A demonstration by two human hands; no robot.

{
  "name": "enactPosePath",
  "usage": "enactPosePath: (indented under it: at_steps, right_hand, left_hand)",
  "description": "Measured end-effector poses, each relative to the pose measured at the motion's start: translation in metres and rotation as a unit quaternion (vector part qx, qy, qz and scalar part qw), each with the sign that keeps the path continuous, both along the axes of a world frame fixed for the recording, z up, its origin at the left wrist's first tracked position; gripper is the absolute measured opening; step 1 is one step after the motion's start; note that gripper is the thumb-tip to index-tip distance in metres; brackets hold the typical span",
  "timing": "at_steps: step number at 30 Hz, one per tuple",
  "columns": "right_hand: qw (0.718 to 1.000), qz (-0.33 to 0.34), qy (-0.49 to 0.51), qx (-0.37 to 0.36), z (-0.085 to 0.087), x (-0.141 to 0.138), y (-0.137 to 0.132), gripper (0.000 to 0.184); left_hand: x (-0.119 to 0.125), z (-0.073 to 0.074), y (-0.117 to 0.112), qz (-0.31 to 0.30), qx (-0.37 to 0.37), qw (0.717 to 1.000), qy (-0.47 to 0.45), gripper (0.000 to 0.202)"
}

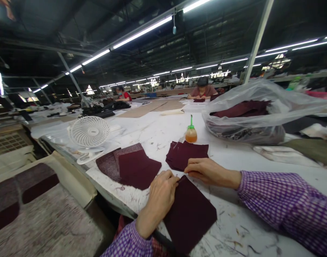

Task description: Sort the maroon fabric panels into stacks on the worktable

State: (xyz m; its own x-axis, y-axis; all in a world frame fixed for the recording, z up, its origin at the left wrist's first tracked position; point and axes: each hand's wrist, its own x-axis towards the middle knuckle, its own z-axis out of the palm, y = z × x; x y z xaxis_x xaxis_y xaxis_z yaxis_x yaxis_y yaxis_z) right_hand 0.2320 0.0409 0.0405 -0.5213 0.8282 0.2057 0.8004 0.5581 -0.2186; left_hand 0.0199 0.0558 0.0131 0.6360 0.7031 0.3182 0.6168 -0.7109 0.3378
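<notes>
A dark maroon fabric piece [191, 214] lies on the white worktable [249, 221] in front of me. My left hand [160, 194] rests on its left top corner with fingers curled, pinching the edge. My right hand [208, 171] lies at the same top edge, fingers pressed together on the cloth. Just beyond sits a stack of maroon pieces [186, 154]. Another pile of maroon pieces [131, 167] lies to the left. Both my sleeves are purple checked.
A small orange bottle with a green nozzle [191, 133] stands behind the stack. A white desk fan [88, 132] lies at the left. A clear plastic bag of maroon fabric [254, 114] sits at the right. Two people work at the far end.
</notes>
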Motion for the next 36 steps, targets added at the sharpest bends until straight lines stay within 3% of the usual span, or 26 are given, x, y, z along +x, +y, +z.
enactPosePath:
  at_steps: [12,20,25,29,36]
  right_hand:
    - [0.995,0.027,-0.080,0.055,-0.006,-0.008,0.006,0.020]
    - [0.950,0.133,-0.227,0.167,-0.008,-0.007,-0.002,0.022]
    - [0.984,0.046,-0.134,0.112,-0.003,-0.005,-0.006,0.028]
    - [0.998,0.062,-0.015,0.030,-0.010,-0.016,-0.014,0.037]
    - [0.997,0.075,0.004,-0.005,-0.012,-0.022,-0.019,0.038]
  left_hand:
    - [-0.001,-0.003,0.001,-0.014,0.019,1.000,0.015,0.025]
    - [-0.004,-0.008,-0.001,-0.044,0.101,0.991,0.070,0.028]
    - [-0.002,-0.009,-0.003,-0.041,0.110,0.990,0.081,0.025]
    - [-0.002,-0.006,-0.005,-0.043,0.106,0.991,0.071,0.026]
    - [-0.039,-0.006,-0.006,-0.038,-0.003,0.998,-0.058,0.023]
